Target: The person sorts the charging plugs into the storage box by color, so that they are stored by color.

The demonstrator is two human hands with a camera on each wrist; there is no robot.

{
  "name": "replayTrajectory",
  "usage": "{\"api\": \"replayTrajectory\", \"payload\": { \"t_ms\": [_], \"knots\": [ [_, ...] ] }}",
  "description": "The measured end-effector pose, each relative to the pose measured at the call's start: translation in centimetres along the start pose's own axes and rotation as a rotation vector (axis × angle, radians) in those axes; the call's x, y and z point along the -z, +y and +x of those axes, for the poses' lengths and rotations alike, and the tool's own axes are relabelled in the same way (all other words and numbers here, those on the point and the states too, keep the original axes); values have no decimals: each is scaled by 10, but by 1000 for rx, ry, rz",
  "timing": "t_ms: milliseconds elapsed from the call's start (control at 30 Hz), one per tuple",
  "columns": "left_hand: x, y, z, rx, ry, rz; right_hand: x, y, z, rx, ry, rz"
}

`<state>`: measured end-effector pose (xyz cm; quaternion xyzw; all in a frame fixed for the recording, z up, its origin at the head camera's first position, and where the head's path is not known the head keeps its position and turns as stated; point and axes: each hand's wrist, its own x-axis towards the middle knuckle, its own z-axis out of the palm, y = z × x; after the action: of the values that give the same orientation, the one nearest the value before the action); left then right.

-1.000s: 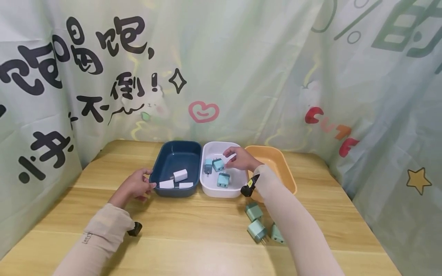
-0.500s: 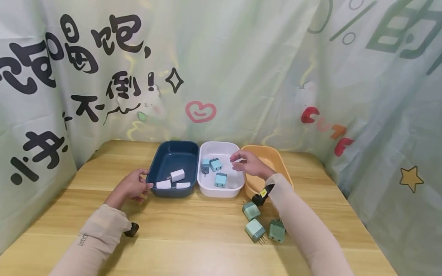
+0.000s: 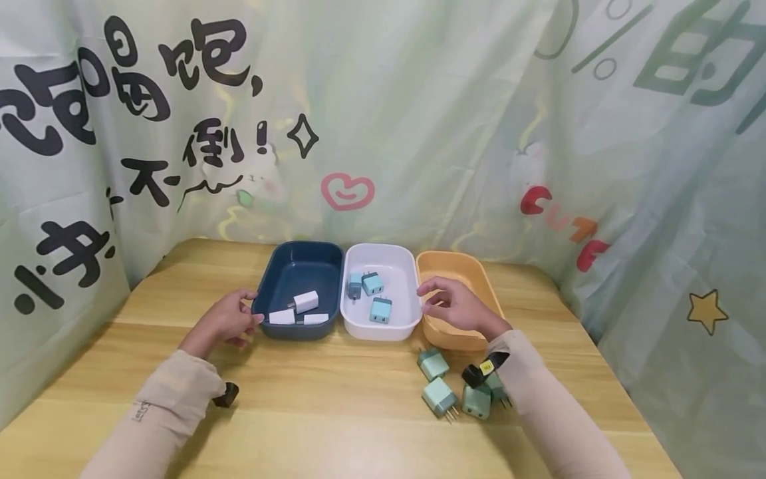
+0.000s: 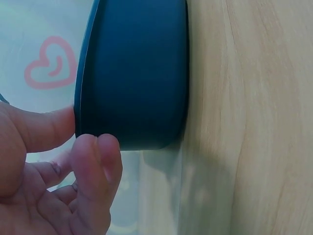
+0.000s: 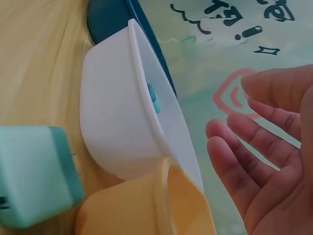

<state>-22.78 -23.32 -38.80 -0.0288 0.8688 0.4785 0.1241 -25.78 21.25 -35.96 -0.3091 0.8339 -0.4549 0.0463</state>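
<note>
My left hand point(image 3: 229, 318) pinches the near left rim of the dark blue bin point(image 3: 299, 247); in the left wrist view the thumb point(image 4: 54, 129) is at the rim and the fingertips are at the outer wall. Three white charger plugs point(image 3: 306, 301) lie in that bin. My right hand point(image 3: 457, 305) hovers above the orange bin point(image 3: 457, 339), fingers loosely bent and holding nothing. Beside it the white bin point(image 3: 383, 331) holds three light blue chargers point(image 3: 380, 310). Several green chargers point(image 3: 439, 397) lie below the orange bin, one partly hidden by the right wrist.
The three bins stand side by side on a wooden table point(image 3: 335, 412), near its back edge. A printed curtain point(image 3: 419, 120) hangs behind and around the table. One green charger point(image 5: 39, 171) shows close up in the right wrist view.
My right hand has moved from above the white bin back to the right, over the orange bin, uncovering more green chargers. The left hand stays on the blue bin's rim.
</note>
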Motion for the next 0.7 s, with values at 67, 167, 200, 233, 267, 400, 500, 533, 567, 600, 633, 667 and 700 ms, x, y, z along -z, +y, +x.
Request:
{"api": "replayTrajectory", "payload": {
  "t_ms": [67,167,200,233,267,400,500,533,567,600,633,667,700],
  "knots": [
    [0,2,0,6,-2,3,1,0,-9,7,16,-1],
    [0,3,1,21,-6,6,3,1,-24,4,32,-3],
    [0,3,2,25,-7,5,4,2,-28,4,33,-1],
    [0,3,2,25,-7,4,4,2,-32,2,35,0],
    [0,3,2,24,-8,6,5,2,-37,5,34,3],
    [1,3,1,21,-5,12,7,3,-54,15,33,-1],
    [2,4,0,22,-4,18,10,5,-69,18,35,-27],
    [2,4,0,21,-5,18,11,6,-74,16,38,-34],
    [2,4,0,24,-4,20,12,8,-79,18,39,-44],
    [2,4,0,25,-4,21,13,9,-84,15,39,-52],
    [1,4,0,27,-4,22,14,10,-89,10,38,-62],
    [1,4,0,27,-5,23,15,11,-94,6,37,-65],
    [1,4,0,25,-7,23,16,11,-99,-3,34,-70]
  ]
}}
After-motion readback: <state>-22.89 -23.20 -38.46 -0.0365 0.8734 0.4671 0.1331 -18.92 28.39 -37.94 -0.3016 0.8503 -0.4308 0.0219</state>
